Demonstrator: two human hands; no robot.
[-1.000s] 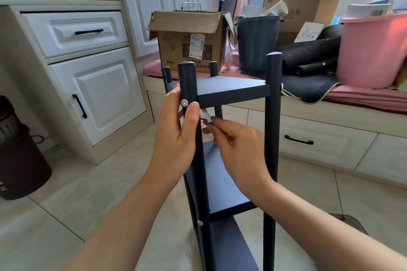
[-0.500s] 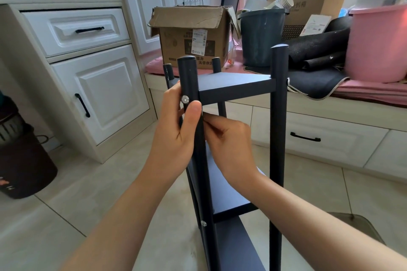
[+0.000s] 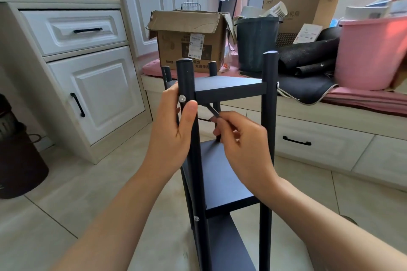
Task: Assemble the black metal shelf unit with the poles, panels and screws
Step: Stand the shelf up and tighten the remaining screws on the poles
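Note:
The black metal shelf unit stands upright on the floor in front of me, with several poles and three panels in place. My left hand grips the near left pole, thumb just below a silver screw at the top panel's height. My right hand pinches a small dark hex key just under the top panel, right of that pole. A second silver screw sits lower on the same pole.
A white cabinet stands at left, a dark bin at far left. Behind the shelf a window bench carries a cardboard box, a dark green bucket, black rolled mats and a pink tub. Tiled floor lies all around.
My right hand has drawn back to the right from the pole, so the hex key shows again under the top panel. My left hand keeps its grip on the pole.

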